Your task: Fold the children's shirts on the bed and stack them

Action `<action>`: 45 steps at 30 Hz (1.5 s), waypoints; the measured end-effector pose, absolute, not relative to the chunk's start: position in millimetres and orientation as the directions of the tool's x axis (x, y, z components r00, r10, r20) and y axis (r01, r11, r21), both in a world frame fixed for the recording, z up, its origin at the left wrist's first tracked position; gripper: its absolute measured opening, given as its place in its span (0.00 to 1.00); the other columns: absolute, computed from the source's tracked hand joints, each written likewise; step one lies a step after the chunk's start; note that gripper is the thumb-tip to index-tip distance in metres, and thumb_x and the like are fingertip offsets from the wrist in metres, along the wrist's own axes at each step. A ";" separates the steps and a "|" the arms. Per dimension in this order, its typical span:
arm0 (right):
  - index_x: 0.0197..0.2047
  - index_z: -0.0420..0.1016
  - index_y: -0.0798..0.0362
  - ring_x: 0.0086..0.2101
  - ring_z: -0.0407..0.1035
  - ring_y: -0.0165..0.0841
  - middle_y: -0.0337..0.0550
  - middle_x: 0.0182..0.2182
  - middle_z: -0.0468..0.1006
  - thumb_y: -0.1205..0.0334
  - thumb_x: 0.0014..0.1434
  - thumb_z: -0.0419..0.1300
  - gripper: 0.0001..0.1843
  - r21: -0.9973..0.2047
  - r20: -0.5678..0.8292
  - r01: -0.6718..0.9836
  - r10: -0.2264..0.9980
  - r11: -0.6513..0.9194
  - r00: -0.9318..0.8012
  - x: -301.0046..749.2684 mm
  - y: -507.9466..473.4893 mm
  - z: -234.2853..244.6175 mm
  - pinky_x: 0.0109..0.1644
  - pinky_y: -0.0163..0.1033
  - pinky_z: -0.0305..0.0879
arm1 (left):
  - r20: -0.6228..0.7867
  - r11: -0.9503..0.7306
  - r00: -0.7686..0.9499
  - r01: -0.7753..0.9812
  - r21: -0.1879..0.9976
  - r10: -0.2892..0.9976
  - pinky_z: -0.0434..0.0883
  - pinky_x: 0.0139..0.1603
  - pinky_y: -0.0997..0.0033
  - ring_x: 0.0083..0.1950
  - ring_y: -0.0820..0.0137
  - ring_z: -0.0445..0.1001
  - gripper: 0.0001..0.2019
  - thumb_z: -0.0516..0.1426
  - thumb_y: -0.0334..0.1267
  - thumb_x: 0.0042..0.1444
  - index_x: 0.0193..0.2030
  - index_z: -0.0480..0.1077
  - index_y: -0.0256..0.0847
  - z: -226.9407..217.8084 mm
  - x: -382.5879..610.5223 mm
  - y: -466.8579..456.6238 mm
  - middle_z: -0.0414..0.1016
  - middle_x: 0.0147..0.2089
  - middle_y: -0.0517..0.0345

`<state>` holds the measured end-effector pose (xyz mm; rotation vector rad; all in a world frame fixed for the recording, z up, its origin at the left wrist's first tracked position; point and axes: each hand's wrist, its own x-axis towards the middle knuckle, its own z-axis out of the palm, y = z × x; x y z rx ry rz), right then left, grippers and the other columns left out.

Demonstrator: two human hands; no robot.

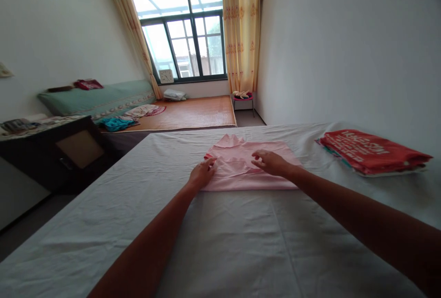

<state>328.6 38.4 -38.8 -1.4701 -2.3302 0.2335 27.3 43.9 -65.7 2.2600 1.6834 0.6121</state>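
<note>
A pale pink garment [237, 165], partly folded over itself, lies on a bed covered with a light grey-white sheet [234, 243]. At its left end a small bit of red-orange shows beside a ruffled or wavy edge. My left hand [202, 174] rests at that left edge, its fingers stretched over the cloth. Over the garment's right half is my right hand [270, 162], with fingers bent and the thumb apart from them. Nothing shows between those fingers. Whether the right fingertips touch the cloth is hard to tell.
A stack of folded clothes with a red, white-lettered one [372, 149] on top lies to the right by the wall. Beyond stands another bed with a brown mat [200, 112] and a crumpled teal cloth [119, 123]. A dark cabinet [51, 155] is at the left.
</note>
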 end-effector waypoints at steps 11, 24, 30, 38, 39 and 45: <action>0.48 0.72 0.56 0.33 0.72 0.32 0.46 0.36 0.79 0.58 0.53 0.59 0.20 -0.562 0.113 0.773 0.953 0.294 -0.281 285.9 73.3 -74.3 0.37 0.34 0.65 | 0.177 -0.251 0.179 0.738 0.627 0.968 0.70 0.40 0.73 0.37 0.70 0.75 0.25 0.56 0.33 0.50 0.57 0.69 0.39 -71.4 25.6 58.9 0.79 0.44 0.54; 0.29 0.77 0.53 0.32 0.68 0.30 0.41 0.30 0.74 0.75 0.43 0.53 0.14 -0.603 0.338 0.532 0.794 0.595 -0.505 301.6 76.2 -75.0 0.36 0.33 0.63 | 0.334 -0.494 0.365 0.615 0.615 0.869 0.68 0.45 0.74 0.40 0.71 0.74 0.18 0.51 0.22 0.44 0.33 0.79 0.41 -83.9 18.3 69.4 0.80 0.35 0.61; 0.20 0.73 0.52 0.33 0.67 0.33 0.41 0.27 0.73 0.79 0.42 0.49 0.16 -0.531 0.357 0.614 0.811 0.584 -0.464 313.0 78.7 -65.0 0.41 0.36 0.63 | 0.412 -0.615 0.458 0.630 0.474 0.788 0.65 0.52 0.69 0.42 0.71 0.74 0.18 0.49 0.19 0.42 0.23 0.76 0.42 -53.8 14.6 56.4 0.80 0.36 0.61; 0.42 0.77 0.48 0.50 0.63 0.37 0.43 0.48 0.76 0.74 0.56 0.50 0.18 -0.289 0.473 0.630 0.680 0.720 -0.560 269.8 48.3 -56.7 0.53 0.44 0.60 | 0.337 -0.617 0.517 0.679 0.399 0.787 0.66 0.47 0.72 0.42 0.69 0.72 0.15 0.50 0.23 0.49 0.33 0.77 0.42 -56.9 50.7 30.3 0.77 0.37 0.57; 0.42 0.77 0.48 0.49 0.64 0.38 0.44 0.47 0.76 0.71 0.57 0.52 0.16 -0.277 0.429 0.646 0.693 0.711 -0.579 269.3 47.1 -57.9 0.51 0.44 0.60 | 0.306 -0.611 0.529 0.690 0.387 0.792 0.66 0.45 0.73 0.42 0.69 0.72 0.14 0.51 0.24 0.50 0.33 0.76 0.42 -59.3 53.1 28.2 0.76 0.37 0.57; 0.30 0.77 0.52 0.33 0.69 0.31 0.40 0.30 0.78 0.76 0.49 0.54 0.14 -0.430 0.235 0.573 0.700 0.697 -0.675 306.6 64.0 -56.8 0.41 0.35 0.63 | 0.214 -0.498 0.450 0.786 0.366 0.867 0.65 0.40 0.76 0.39 0.70 0.71 0.12 0.51 0.28 0.53 0.32 0.75 0.41 -60.3 50.0 25.8 0.74 0.36 0.58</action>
